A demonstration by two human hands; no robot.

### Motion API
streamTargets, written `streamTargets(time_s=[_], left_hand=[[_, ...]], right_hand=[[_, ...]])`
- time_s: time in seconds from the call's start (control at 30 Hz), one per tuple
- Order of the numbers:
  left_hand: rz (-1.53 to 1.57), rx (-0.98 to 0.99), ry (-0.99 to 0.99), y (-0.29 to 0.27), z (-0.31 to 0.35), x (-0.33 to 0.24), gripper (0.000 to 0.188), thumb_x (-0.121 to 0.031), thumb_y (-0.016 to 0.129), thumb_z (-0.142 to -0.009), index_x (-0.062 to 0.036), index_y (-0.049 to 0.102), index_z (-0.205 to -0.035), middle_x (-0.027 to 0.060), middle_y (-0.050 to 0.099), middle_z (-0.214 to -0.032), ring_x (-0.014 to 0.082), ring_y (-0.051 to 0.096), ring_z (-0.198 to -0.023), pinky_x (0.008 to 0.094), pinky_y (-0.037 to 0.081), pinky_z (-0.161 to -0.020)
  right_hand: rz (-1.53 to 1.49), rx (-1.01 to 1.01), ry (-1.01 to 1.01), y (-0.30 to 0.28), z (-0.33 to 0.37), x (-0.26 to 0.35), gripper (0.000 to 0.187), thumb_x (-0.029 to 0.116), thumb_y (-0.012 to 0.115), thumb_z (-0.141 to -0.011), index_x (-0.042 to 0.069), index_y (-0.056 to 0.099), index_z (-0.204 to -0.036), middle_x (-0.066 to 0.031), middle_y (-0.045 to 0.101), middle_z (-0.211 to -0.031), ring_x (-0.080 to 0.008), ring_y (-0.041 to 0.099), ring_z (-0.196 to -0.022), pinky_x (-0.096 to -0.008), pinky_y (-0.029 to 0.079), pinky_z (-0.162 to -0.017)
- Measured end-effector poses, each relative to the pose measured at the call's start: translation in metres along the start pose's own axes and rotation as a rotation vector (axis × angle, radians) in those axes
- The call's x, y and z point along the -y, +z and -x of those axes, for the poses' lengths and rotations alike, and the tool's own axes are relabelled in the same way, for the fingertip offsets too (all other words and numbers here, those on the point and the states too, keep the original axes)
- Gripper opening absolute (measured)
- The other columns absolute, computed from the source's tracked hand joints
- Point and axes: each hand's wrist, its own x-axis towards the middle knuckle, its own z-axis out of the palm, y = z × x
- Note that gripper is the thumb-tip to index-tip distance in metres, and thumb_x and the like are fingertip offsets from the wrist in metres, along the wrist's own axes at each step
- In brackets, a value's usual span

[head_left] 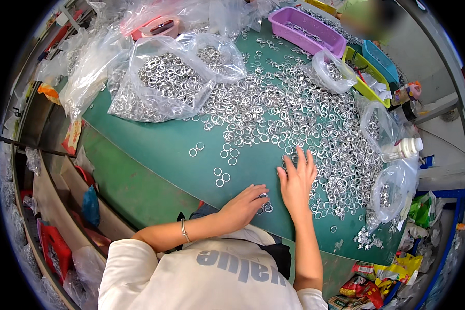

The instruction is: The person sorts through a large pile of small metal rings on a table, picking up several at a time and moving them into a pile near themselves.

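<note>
A big heap of silver metal rings (294, 121) spreads over the green tabletop (191, 175). My right hand (298, 183) lies on the near edge of this heap, fingers spread and touching rings. Close to the front edge, my left hand (238, 209) stretches its fingers over a few loose rings (266, 207), partly covering them. Beyond my left hand sit small separate groups: one pair of rings (196, 149), a cluster of several rings (229, 154), and a trio of rings (221, 177).
Clear plastic bags of rings (163, 85) stand at the far left. A purple basket (307, 32), a yellow-green basket (367, 77) and a blue basket (381, 61) line the far right. A white-capped bottle (402, 149) lies by the right edge. Another person (369, 18) is across the table.
</note>
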Motion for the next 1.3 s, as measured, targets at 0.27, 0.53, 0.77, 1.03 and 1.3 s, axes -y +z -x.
streamTargets(time_s=[0.27,0.53,0.77,1.03,1.3], left_hand=[[0.062,-0.234,-0.150,-0.022,-0.016,0.005,0.041,0.008,0.055,-0.083,-0.0002,0.053,-0.123,0.0182,0.049,-0.131,0.0359,0.044,-0.128,0.0427,0.040,-0.104],[-0.296,0.010,-0.054,-0.009,-0.035,0.012,0.049,0.009,0.054,-0.080,0.0005,0.050,-0.127,0.0192,0.044,-0.139,0.0357,0.039,-0.133,0.0416,0.037,-0.108],[0.044,-0.082,-0.214,-0.020,-0.014,0.003,0.047,0.009,0.056,-0.075,0.0021,0.053,-0.122,0.0180,0.052,-0.130,0.0339,0.048,-0.124,0.0410,0.041,-0.104],[-0.078,-0.203,-0.192,-0.021,-0.020,0.009,0.041,0.005,0.055,-0.083,-0.0013,0.053,-0.124,0.0167,0.051,-0.131,0.0346,0.048,-0.124,0.0408,0.043,-0.101],[-0.154,0.039,0.032,0.003,-0.026,0.010,0.041,0.006,0.056,-0.080,0.0026,0.054,-0.121,0.0196,0.047,-0.136,0.0364,0.040,-0.131,0.0487,0.033,-0.110]], right_hand=[[-0.297,0.138,-0.072,-0.006,0.015,-0.005,0.023,0.015,0.065,-0.085,0.004,0.067,-0.106,-0.0123,0.052,-0.130,-0.0327,0.042,-0.127,-0.0521,0.029,-0.104],[0.118,0.022,-0.020,0.009,-0.013,-0.004,0.031,0.019,0.062,-0.088,0.003,0.063,-0.114,-0.0155,0.043,-0.138,-0.0412,0.032,-0.132,-0.0567,0.026,-0.105],[-0.018,0.127,-0.068,-0.005,0.005,-0.002,0.033,0.021,0.066,-0.085,0.005,0.064,-0.114,-0.0149,0.043,-0.139,-0.0377,0.031,-0.136,-0.0598,0.022,-0.106],[-0.130,0.304,-0.110,-0.023,0.012,0.005,0.032,0.021,0.062,-0.089,0.006,0.064,-0.117,-0.0146,0.045,-0.138,-0.0354,0.031,-0.137,-0.0587,0.021,-0.108],[-0.029,-0.051,-0.086,0.023,-0.038,-0.011,0.026,0.014,0.066,-0.083,0.004,0.065,-0.107,-0.0147,0.051,-0.125,-0.0357,0.040,-0.127,-0.0542,0.027,-0.105]])
